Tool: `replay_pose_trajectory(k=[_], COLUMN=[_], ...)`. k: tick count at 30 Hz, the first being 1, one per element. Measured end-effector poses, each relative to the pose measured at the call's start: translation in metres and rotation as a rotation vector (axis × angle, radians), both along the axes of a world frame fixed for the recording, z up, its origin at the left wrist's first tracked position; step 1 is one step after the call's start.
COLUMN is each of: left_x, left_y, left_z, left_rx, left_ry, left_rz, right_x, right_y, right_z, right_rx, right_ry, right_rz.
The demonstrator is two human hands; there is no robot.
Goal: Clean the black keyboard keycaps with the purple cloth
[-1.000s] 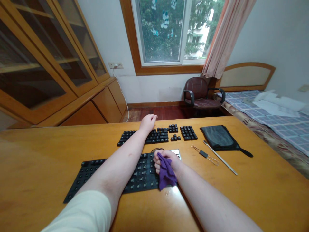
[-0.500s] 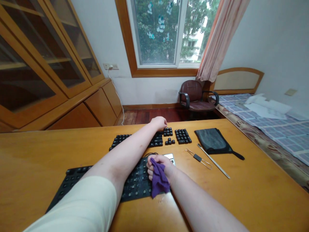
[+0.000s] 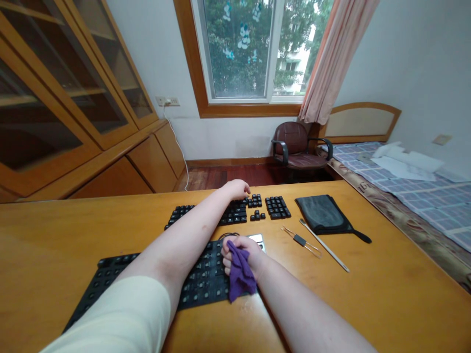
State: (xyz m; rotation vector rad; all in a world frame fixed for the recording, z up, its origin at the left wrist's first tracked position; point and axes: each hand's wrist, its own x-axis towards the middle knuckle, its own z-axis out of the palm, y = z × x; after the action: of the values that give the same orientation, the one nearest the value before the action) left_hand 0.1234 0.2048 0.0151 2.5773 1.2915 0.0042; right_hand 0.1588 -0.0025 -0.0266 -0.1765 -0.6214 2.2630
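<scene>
My left hand (image 3: 237,189) reaches over the far rows of loose black keycaps (image 3: 235,214), fingers bent down in a pinch. Whatever lies between those fingertips is hidden. My right hand (image 3: 245,251) is closed around a crumpled purple cloth (image 3: 241,278), which hangs down from the fist. Beneath it lies a black keyboard base (image 3: 206,282) with its keys off, partly covered by my left forearm. Right of the left hand, the arrow keycaps (image 3: 257,215) and the number-pad keycaps (image 3: 277,208) are laid out in groups.
To the right on the wooden desk (image 3: 382,294) lie a wire keycap puller (image 3: 300,240), a thin pale brush (image 3: 326,246) and a folded dark grey cloth (image 3: 324,214) with a loop. Beyond the desk are a chair (image 3: 294,144), a bed (image 3: 397,171) and a cabinet (image 3: 121,162).
My left hand has shifted slightly left along the far keycaps. My right hand still grips the purple cloth over the keyboard base, nearly unmoved.
</scene>
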Motion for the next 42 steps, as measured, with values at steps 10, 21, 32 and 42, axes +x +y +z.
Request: replay_pose_trajectory(k=[10,21,32,42], left_x=[-0.006,-0.011,-0.035,-0.093], left_y=[0.005,0.003,-0.045,-0.175], left_z=[-0.007,-0.008,0.028,-0.007], left_rx=[0.043,0.081,0.152,0.180], left_ry=[0.010,-0.049,-0.387,-0.945], left_rz=[0.047,0.077,0.157,0.408], right_x=[0.000,-0.001,0.000,0.001], right_y=[0.001,0.000,0.001,-0.008], right_z=[0.001,0.000,-0.002,0.003], right_rx=[-0.015,-0.006,0.009,0.031], right_ry=[-0.067,-0.031,-0.083,-0.169], right_rz=[-0.012,-0.004,-0.018,-0.095])
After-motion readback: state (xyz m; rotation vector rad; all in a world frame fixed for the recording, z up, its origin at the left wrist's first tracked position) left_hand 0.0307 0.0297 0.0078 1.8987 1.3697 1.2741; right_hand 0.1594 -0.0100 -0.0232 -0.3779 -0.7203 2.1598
